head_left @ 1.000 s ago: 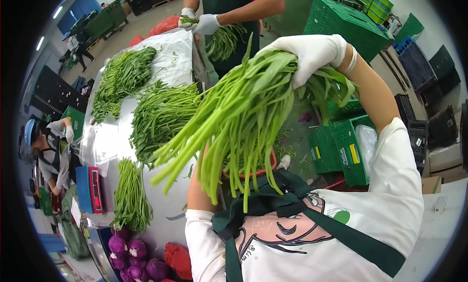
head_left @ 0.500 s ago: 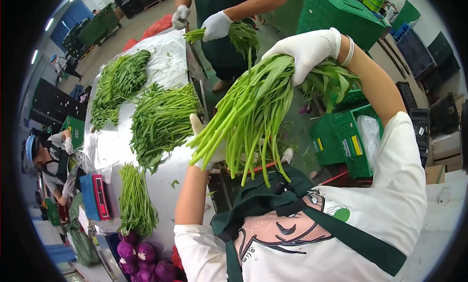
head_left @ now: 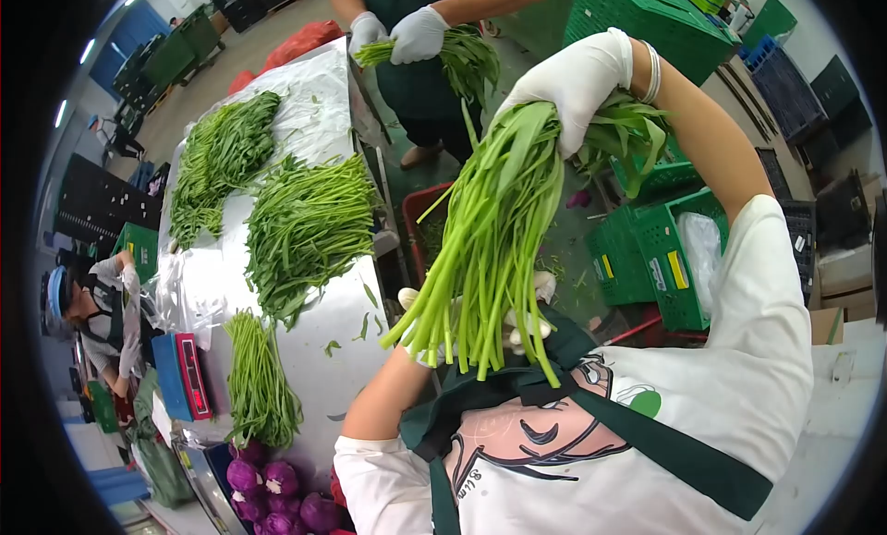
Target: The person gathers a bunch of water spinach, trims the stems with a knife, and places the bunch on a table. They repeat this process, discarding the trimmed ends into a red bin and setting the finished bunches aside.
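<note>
My right hand [head_left: 575, 84], in a white glove, is raised and wrapped round a bunch of leafy green vegetables [head_left: 494, 230]. The leaves bend back beyond the fist, while the long pale stems hang down towards my apron. Behind the lower stems is my gloved left hand [head_left: 407, 297], mostly hidden; its thumb shows on one side and fingertips on the other, spread apart. On the metal table [head_left: 342, 378] to the left lie a large heap of the same greens [head_left: 309, 225], another heap [head_left: 222, 161] farther back and a smaller bunch [head_left: 259, 378] nearer me.
Across the table end, a co-worker's gloved hands [head_left: 419, 36] hold another bunch. A scale [head_left: 188, 376] stands by purple cabbages [head_left: 277, 480]. Green crates [head_left: 670, 267] sit at the right, and a red bin [head_left: 420, 212] beside the table. A second person [head_left: 102, 313] works at far left.
The bunch in my right hand hangs more steeply, its stem ends lower and further right. My left hand has moved right and down behind the stems. The co-worker's hands have come together.
</note>
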Tool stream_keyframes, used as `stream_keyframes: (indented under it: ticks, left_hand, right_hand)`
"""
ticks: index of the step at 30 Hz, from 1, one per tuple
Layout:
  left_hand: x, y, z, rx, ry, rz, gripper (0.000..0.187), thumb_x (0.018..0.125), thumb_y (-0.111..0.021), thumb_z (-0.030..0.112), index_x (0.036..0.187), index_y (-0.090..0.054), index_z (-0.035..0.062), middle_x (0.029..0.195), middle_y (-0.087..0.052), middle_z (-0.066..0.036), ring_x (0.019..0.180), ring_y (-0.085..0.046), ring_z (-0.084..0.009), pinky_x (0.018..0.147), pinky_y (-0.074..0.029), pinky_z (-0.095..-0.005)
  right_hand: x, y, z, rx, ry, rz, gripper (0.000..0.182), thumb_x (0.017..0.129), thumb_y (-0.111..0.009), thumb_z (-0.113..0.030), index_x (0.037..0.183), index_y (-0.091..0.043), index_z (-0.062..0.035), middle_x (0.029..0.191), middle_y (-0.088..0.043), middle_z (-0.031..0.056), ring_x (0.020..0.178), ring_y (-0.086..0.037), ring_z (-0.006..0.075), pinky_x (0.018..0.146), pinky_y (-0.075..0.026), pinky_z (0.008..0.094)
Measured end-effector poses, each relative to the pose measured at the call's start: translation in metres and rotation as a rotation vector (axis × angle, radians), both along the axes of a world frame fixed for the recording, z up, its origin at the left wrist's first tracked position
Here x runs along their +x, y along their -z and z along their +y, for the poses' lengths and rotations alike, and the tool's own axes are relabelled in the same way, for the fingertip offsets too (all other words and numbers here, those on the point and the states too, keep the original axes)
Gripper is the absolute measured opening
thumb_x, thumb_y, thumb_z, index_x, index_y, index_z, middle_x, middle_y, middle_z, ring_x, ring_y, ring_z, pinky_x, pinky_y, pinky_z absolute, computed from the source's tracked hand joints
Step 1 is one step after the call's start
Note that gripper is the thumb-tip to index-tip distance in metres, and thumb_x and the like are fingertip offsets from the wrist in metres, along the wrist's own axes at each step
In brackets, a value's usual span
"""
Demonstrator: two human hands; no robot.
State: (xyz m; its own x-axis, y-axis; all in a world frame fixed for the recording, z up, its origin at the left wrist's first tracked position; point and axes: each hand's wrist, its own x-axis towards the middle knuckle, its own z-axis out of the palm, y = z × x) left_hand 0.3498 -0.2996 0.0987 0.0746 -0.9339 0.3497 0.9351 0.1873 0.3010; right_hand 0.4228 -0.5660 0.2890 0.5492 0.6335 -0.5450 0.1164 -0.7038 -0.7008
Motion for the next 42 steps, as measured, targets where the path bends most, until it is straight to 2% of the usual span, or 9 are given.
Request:
stream_keyframes:
  ticks: [10, 13, 20, 23, 27, 31, 35, 39, 42]
  left_hand:
    - [-0.009, -0.017, -0.005, 0.051, 0.033, -0.026, 0.113, 0.067, -0.068, 0.064, 0.147, -0.012, 0.0092, 0.108, -0.051, -0.012, 0.103, -0.056, -0.0312, 0.099, -0.039, -0.0472]
    - [-0.006, -0.046, 0.005, 0.273, 0.118, 0.007, 0.092, 0.066, -0.070, 0.027, 0.141, -0.025, 0.0010, 0.096, -0.052, -0.009, 0.087, -0.056, -0.0247, 0.085, -0.045, -0.0365]
    - [-0.010, -0.032, -0.002, 0.298, 0.172, 0.072, 0.073, 0.060, -0.074, 0.033, 0.120, -0.043, 0.0074, 0.094, -0.046, -0.010, 0.068, -0.047, -0.0158, 0.061, -0.036, -0.0258]
    - [-0.014, -0.027, -0.010, 0.372, 0.075, -0.073, 0.065, 0.054, -0.075, 0.034, 0.108, -0.051, 0.0071, 0.099, -0.047, -0.012, 0.079, -0.045, -0.0183, 0.065, -0.039, -0.0300]
    - [-0.002, -0.017, -0.011, 0.294, -0.003, -0.035, 0.063, 0.065, -0.071, 0.025, 0.120, -0.051, 0.0030, 0.123, -0.048, -0.021, 0.122, -0.043, -0.0298, 0.106, -0.030, -0.0421]
    - [-0.008, -0.015, -0.021, -0.007, 0.077, 0.304, 0.069, 0.068, -0.067, 0.025, 0.127, -0.043, -0.0025, 0.109, -0.059, -0.018, 0.106, -0.057, -0.0307, 0.113, -0.017, -0.0488]
    - [-0.007, -0.010, -0.011, 0.074, 0.135, 0.336, 0.070, 0.070, -0.068, 0.024, 0.128, -0.039, -0.0022, 0.075, -0.047, 0.000, 0.072, -0.055, -0.0181, 0.106, -0.030, -0.0477]
    - [-0.003, 0.002, -0.007, 0.040, 0.028, 0.339, 0.063, 0.069, -0.068, 0.020, 0.122, -0.040, 0.0011, 0.072, -0.042, 0.004, 0.068, -0.050, -0.0144, 0.090, -0.041, -0.0397]
    - [0.005, 0.034, -0.008, 0.080, -0.067, 0.610, 0.048, 0.070, -0.066, 0.013, 0.112, -0.043, 0.0061, 0.073, -0.045, 0.005, 0.067, -0.050, -0.0120, 0.088, -0.043, -0.0362]
  right_hand:
    - [-0.002, -0.015, -0.003, -0.148, -0.134, -0.146, 0.056, 0.064, -0.073, -0.006, 0.117, -0.053, -0.0023, 0.100, -0.065, 0.0087, 0.088, -0.058, 0.0173, 0.083, -0.047, 0.0295]
    - [-0.004, -0.015, -0.002, -0.151, -0.160, -0.167, 0.050, 0.067, -0.070, -0.007, 0.114, -0.054, -0.0009, 0.098, -0.065, 0.0071, 0.085, -0.058, 0.0145, 0.080, -0.046, 0.0277]
    - [-0.006, -0.011, -0.004, -0.176, -0.182, -0.201, 0.054, 0.065, -0.071, -0.009, 0.115, -0.054, -0.0010, 0.098, -0.066, 0.0081, 0.087, -0.058, 0.0156, 0.081, -0.046, 0.0289]
    - [-0.013, -0.019, 0.004, -0.202, -0.187, -0.236, 0.054, 0.065, -0.071, -0.008, 0.116, -0.054, -0.0015, 0.098, -0.066, 0.0085, 0.086, -0.058, 0.0161, 0.081, -0.046, 0.0290]
    - [-0.012, -0.019, 0.001, -0.185, -0.095, -0.286, 0.048, 0.062, -0.071, -0.007, 0.108, -0.057, -0.0039, 0.088, -0.065, 0.0094, 0.079, -0.060, 0.0222, 0.077, -0.048, 0.0324]
    - [-0.002, -0.012, -0.008, -0.243, -0.074, -0.288, 0.052, 0.062, -0.071, -0.007, 0.112, -0.056, -0.0047, 0.093, -0.065, 0.0091, 0.083, -0.059, 0.0204, 0.079, -0.048, 0.0312]
    - [0.001, -0.010, -0.008, -0.171, -0.112, -0.184, 0.068, 0.060, -0.076, -0.010, 0.123, -0.050, -0.0067, 0.109, -0.061, 0.0128, 0.096, -0.058, 0.0250, 0.087, -0.046, 0.0345]
    - [-0.022, -0.014, -0.010, -0.508, -0.072, -0.948, 0.100, 0.052, -0.083, -0.018, 0.139, -0.033, -0.0128, 0.145, -0.026, 0.0204, 0.131, -0.027, 0.0389, 0.110, -0.023, 0.0454]
    - [-0.044, -0.008, -0.008, -0.179, 0.130, -1.305, 0.090, 0.058, -0.079, -0.019, 0.138, -0.037, -0.0137, 0.139, -0.035, 0.0151, 0.128, -0.032, 0.0366, 0.107, -0.027, 0.0425]
